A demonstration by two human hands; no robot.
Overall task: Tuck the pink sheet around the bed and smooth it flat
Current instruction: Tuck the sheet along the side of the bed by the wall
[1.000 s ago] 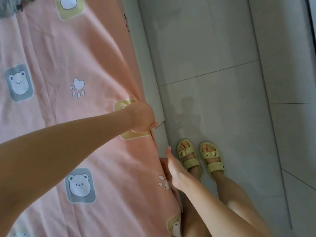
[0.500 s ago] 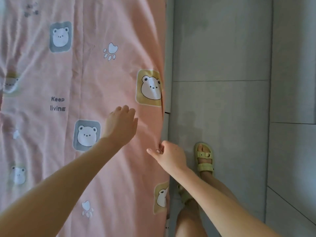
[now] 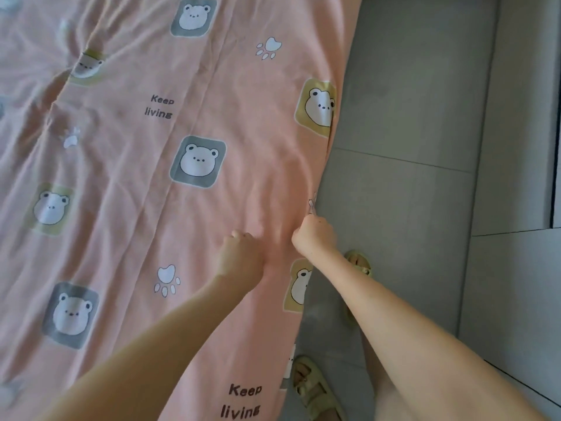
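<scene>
Landmark for this entry: the grey bear patch (image 3: pixel 198 161) printed near the middle of the pink sheet (image 3: pixel 127 153).

- The pink sheet lies spread out on all sides of the patch. Shallow creases run through it, thickest up and to the left of the patch. To the patch's right its edge falls away toward the tiled floor (image 3: pixel 409 208).
- Right hand (image 3: pixel 315 235): below and to the right of the patch, at the sheet's falling edge. The fingers are curled tight and bunch a fold of the edge. Creases fan from this grip back toward the patch.
- Left hand (image 3: pixel 241 256): directly below the patch and slightly right, just beside the right hand but apart from it. It is a closed fist with its knuckles down on the cloth. I cannot tell whether any fabric is caught inside it.
- A white paw print (image 3: pixel 166 279) sits below the patch, to the left of the left hand.
- A yellow bear patch (image 3: pixel 318 106) is up and to the right of the landmark, on the fold-over.
- Two pale green sandals (image 3: pixel 315 390) stand on the floor, far below and to the right of the patch.
</scene>
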